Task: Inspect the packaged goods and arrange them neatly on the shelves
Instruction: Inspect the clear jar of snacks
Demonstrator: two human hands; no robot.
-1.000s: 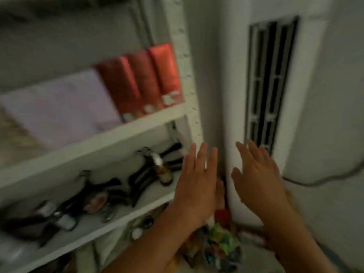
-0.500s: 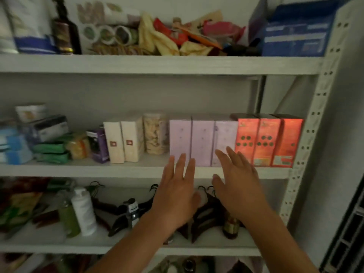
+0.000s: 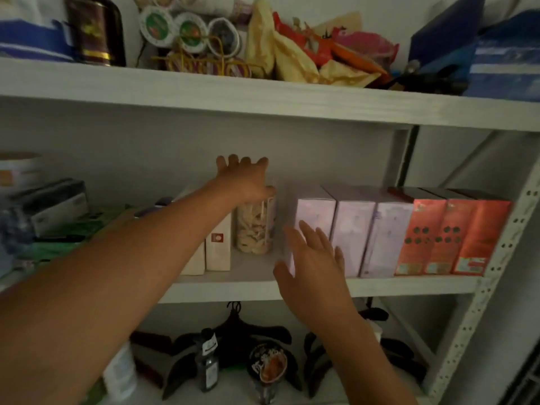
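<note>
A clear jar (image 3: 253, 229) of pale snack pieces stands on the middle shelf (image 3: 409, 286), between two cream boxes (image 3: 217, 247) and three lilac boxes (image 3: 353, 229). Three orange boxes (image 3: 450, 235) fill the right end of that row. My left hand (image 3: 245, 179) reaches in and rests on the jar's top, fingers spread toward the back wall and thumb at the jar's right side. My right hand (image 3: 314, 258) hovers with straight fingers in front of the leftmost lilac box and holds nothing.
The top shelf holds a dark bottle (image 3: 93, 30), round tubs (image 3: 187, 30), yellow and red snack bags (image 3: 292, 57) and blue boxes (image 3: 502, 59). Green packs (image 3: 67, 238) and grey boxes lie at middle left. Black hangers (image 3: 233, 337) and bottles sit below. A perforated post (image 3: 496, 258) bounds the right.
The view swung from the floor corner to the shelves. My left hand rose from below the middle shelf onto the jar's top. My right hand moved up beside the lilac boxes.
</note>
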